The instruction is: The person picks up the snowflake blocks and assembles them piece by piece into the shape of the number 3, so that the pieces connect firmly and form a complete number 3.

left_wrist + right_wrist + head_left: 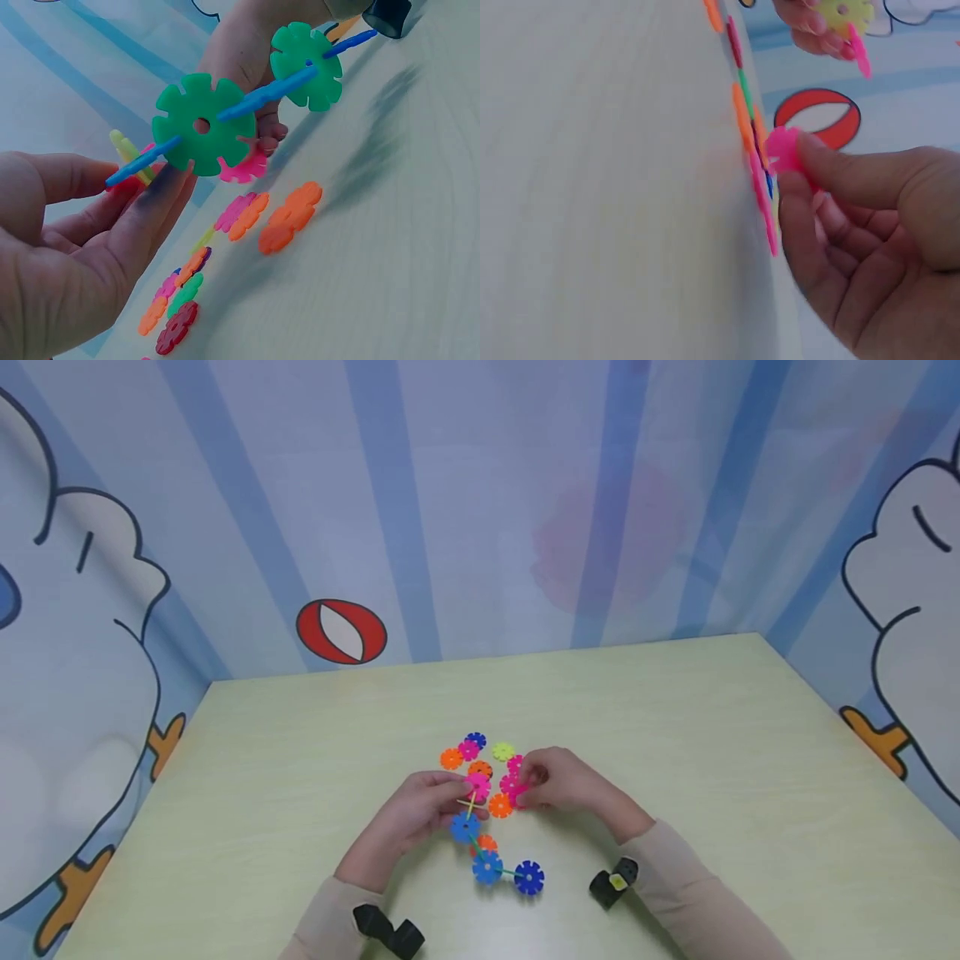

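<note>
In the head view my left hand [420, 810] pinches one end of a chain of slotted plastic flower discs. A pink disc [477, 787] tops the chain, above a yellow one seen edge-on. Lower down, a blue disc [465, 827] and further blue and green ones trail toward the front. The left wrist view shows the chain's discs [201, 124] slotted crosswise into one another. My right hand [566, 781] is just right of the loose discs. Between thumb and fingers it pinches a single pink disc [784, 146], apart from the chain.
Loose flower discs lie beyond and between the hands, among them an orange one [452, 758] and a yellow one [503, 751]. In the left wrist view a red disc [177, 328] lies on the pale table [300, 752]. A printed backdrop [495, 485] stands behind.
</note>
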### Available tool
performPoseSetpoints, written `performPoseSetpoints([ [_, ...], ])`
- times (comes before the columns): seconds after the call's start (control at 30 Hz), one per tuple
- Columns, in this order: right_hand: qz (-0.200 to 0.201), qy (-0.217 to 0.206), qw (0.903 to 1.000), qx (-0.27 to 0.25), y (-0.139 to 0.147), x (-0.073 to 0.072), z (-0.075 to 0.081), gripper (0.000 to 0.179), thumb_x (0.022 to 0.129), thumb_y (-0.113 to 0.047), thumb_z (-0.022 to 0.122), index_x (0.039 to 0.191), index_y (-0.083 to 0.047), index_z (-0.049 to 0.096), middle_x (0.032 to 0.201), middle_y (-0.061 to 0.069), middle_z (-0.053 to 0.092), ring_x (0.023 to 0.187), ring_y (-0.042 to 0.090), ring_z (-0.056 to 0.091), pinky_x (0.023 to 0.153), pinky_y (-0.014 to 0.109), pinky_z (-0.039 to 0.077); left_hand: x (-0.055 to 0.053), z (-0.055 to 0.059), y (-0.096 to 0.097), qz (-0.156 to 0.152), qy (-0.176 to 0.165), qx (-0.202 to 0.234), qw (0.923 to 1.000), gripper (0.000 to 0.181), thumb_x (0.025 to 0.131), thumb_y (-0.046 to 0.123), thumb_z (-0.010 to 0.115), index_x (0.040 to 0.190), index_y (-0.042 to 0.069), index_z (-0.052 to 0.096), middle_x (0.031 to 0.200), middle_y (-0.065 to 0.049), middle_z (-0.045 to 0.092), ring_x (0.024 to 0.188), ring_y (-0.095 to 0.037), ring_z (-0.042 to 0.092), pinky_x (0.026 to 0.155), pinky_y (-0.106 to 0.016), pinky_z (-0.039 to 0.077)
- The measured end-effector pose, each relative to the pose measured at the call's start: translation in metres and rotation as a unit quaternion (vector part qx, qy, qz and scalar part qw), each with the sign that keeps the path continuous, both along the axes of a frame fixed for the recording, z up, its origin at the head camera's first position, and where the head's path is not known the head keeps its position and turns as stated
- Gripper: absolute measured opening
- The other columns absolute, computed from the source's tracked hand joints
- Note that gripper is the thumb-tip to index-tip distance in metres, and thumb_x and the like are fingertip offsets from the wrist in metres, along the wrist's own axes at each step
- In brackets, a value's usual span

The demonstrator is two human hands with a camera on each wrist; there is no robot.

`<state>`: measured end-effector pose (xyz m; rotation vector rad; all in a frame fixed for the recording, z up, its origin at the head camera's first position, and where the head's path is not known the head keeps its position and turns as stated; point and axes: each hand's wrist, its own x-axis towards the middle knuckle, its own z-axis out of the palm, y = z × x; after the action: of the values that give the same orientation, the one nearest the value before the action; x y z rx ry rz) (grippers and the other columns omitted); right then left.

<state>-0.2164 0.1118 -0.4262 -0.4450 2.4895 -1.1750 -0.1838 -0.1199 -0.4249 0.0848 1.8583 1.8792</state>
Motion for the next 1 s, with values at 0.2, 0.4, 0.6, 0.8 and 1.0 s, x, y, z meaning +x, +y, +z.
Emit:
performPoseSetpoints([
  [0.2, -0.005, -0.005, 0.9932, -0.116, 0.012, -0.002, 0.005, 0.012, 0.088, -0.001, 0.067, 0.099, 0.002, 0.063, 0.084, 0.008, 0.064, 0.072, 0.017, 0.065, 0.069, 0.030, 0.058, 0.001, -0.001, 0.002, -0.002, 0.004, -0.002, 1.0000, 0.029, 0.098, 0.017, 0.055, 0.110, -0.009, 0.062, 0.095, -0.014, 0.072, 0.088, -0.022, 0.071, 0.076, -0.022, 0.055],
  [0.4, 0.013, 0.019, 0.9873, -0.157, 0.011, 0.002, 0.012, 0.021, 0.090, -0.003, 0.065, 0.109, 0.004, 0.066, 0.092, 0.012, 0.069, 0.077, 0.022, 0.069, 0.072, 0.032, 0.058, 0.003, 0.000, 0.004, 0.003, 0.002, 0.000, 1.0000, 0.030, 0.099, 0.017, 0.054, 0.112, -0.009, 0.062, 0.096, -0.013, 0.072, 0.090, -0.023, 0.071, 0.080, -0.025, 0.055],
  [0.6, 0.017, 0.027, 0.9881, -0.150, 0.006, 0.008, 0.016, 0.019, 0.091, -0.007, 0.066, 0.108, 0.001, 0.068, 0.095, 0.011, 0.070, 0.081, 0.028, 0.069, 0.075, 0.038, 0.058, 0.003, 0.003, 0.006, 0.004, 0.004, 0.004, 1.0000, 0.030, 0.099, 0.016, 0.054, 0.112, -0.010, 0.061, 0.097, -0.015, 0.072, 0.090, -0.023, 0.071, 0.081, -0.026, 0.056],
  [0.8, 0.028, 0.034, 0.9873, -0.152, 0.004, 0.011, 0.015, 0.018, 0.091, -0.007, 0.065, 0.107, 0.001, 0.069, 0.096, 0.012, 0.070, 0.082, 0.026, 0.070, 0.075, 0.040, 0.058, 0.004, 0.003, 0.007, 0.004, -0.001, 0.004, 1.0000, 0.030, 0.099, 0.017, 0.054, 0.112, -0.009, 0.062, 0.097, -0.014, 0.072, 0.089, -0.022, 0.071, 0.080, -0.024, 0.055],
  [1.0, 0.034, 0.041, 0.9862, -0.157, 0.002, 0.014, 0.015, 0.018, 0.091, -0.008, 0.065, 0.106, 0.001, 0.069, 0.096, 0.013, 0.071, 0.083, 0.029, 0.070, 0.076, 0.042, 0.058, 0.003, 0.001, 0.007, -0.003, -0.002, -0.005, 1.0000, 0.033, 0.098, 0.021, 0.056, 0.114, -0.007, 0.064, 0.099, -0.015, 0.072, 0.091, -0.022, 0.070, 0.080, -0.024, 0.055],
])
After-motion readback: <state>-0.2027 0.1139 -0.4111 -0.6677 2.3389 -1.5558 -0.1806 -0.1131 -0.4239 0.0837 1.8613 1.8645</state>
